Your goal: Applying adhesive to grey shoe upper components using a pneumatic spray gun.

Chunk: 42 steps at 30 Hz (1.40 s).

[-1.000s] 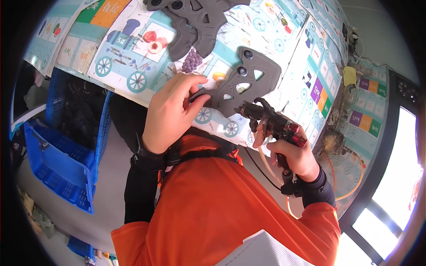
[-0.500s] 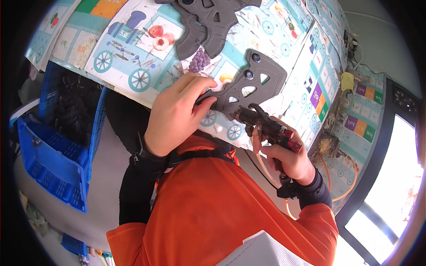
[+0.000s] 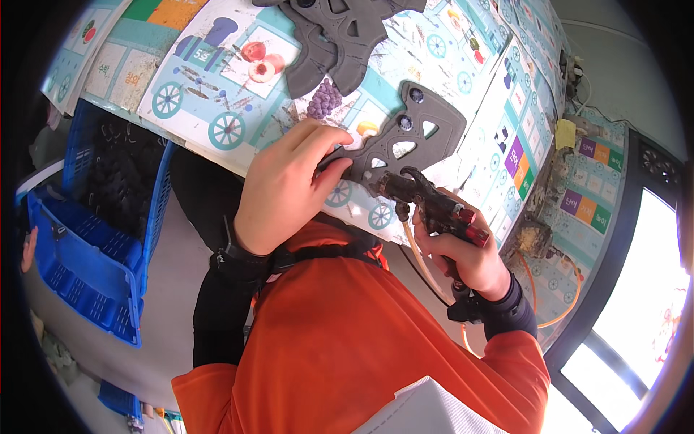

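My left hand (image 3: 285, 188) pinches the near left end of a dark grey curved part (image 3: 442, 130) between thumb and fingers. This flat piece has cut-out holes and two round dark studs, and it lies on the printed sheet. My right hand (image 3: 473, 260) is wrapped round a grimy dark spray gun (image 3: 426, 197) with red fittings at its back. The gun's nozzle end sits right beside the part's near edge; I cannot tell whether they touch. A hose (image 3: 423, 262) hangs below the gun. Farther off on the table, more grey parts (image 3: 350, 40) lie overlapped.
Sheets with printed fruit and wheels cover the table (image 3: 195, 108). Blue crates (image 3: 90, 267) stand at the left, one holding dark pieces. Another person's hand (image 3: 29, 249) shows by a crate. Orange tubing (image 3: 575, 289) and a bright framed glass panel (image 3: 629, 289) are at the right.
The spray gun and my right hand have shifted slightly left, and the gun has tilted a little. Another person's hand has come into sight at the far left. My left hand stays put.
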### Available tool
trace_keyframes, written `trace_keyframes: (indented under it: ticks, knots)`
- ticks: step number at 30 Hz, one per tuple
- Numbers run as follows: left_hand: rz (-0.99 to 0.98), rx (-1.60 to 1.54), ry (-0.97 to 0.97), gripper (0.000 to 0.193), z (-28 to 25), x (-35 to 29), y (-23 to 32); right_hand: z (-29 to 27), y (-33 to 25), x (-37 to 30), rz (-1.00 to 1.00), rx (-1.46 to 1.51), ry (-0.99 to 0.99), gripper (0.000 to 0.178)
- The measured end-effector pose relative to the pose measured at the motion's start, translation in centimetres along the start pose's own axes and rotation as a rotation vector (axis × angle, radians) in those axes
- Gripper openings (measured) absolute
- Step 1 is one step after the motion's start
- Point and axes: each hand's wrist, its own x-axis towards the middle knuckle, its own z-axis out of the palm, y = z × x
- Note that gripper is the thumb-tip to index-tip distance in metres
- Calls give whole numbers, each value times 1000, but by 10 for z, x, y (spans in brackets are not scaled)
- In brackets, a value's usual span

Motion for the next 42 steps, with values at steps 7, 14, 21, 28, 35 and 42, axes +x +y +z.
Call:
trace_keyframes:
  ticks: [7,14,21,28,35,42]
  knots:
    - [-5,4,8,25,1,1,2,-18,12,-1,-110,-498,-61,64]
    - [-45,0,-14,26,3,1,3,-22,11,-4,-145,-105,38,53]
    - [-22,-25,68,29,8,1,3,-26,3,-5,-2,75,171,44]
    - [-77,-5,8,24,4,3,9,-38,-2,-3,-27,4,206,33]
    - [-95,-24,-15,24,4,4,10,-48,-3,3,-140,23,214,26]
    - [-56,-19,50,27,6,4,7,-52,-9,11,-184,12,292,16]
